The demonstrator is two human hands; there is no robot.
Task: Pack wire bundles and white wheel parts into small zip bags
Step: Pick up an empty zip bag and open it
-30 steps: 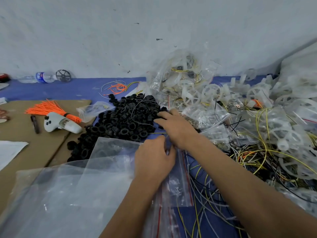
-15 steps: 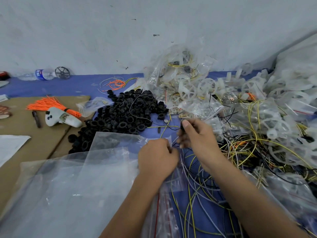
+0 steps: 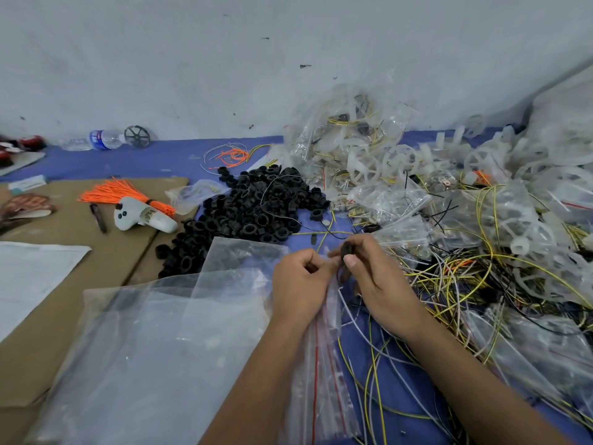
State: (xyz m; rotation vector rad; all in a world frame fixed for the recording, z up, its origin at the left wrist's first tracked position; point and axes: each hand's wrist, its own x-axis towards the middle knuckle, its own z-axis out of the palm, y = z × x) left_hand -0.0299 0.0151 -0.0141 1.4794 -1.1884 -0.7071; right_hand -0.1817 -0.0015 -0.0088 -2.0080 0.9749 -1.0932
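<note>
In the head view, both hands meet just below the middle of the frame. The left hand [image 3: 300,281] is curled, its fingertips pinching the top edge of a small zip bag [image 3: 324,364] with a red seal line; the bag hangs down from the hand toward the lower middle, lying over other bags of the same kind. The right hand [image 3: 375,277] pinches a small black ring part [image 3: 347,248] between thumb and forefinger, right at the bag's mouth; whether the part has entered the bag cannot be told, as the fingers cover the opening.

Loose yellow, white and black wires [image 3: 449,277] spread across the blue table cover [image 3: 144,159] from the right hand out to the right edge and down to the lower right. White wheel parts [image 3: 398,162] are heaped in the upper right, mixed with packed clear bags [image 3: 324,136] piled against the wall. A heap of black rings [image 3: 253,207] sits at centre, just above the hands.

A large clear plastic sheet [image 3: 154,348] fills the lower left, overlapping brown cardboard [image 3: 64,252]. On the cardboard, at centre left, lie a bundle of orange ties [image 3: 115,192] and a white controller [image 3: 141,216] touching it. A water bottle [image 3: 102,139] lies by the wall at upper left, beside a dark wheel [image 3: 137,136].
</note>
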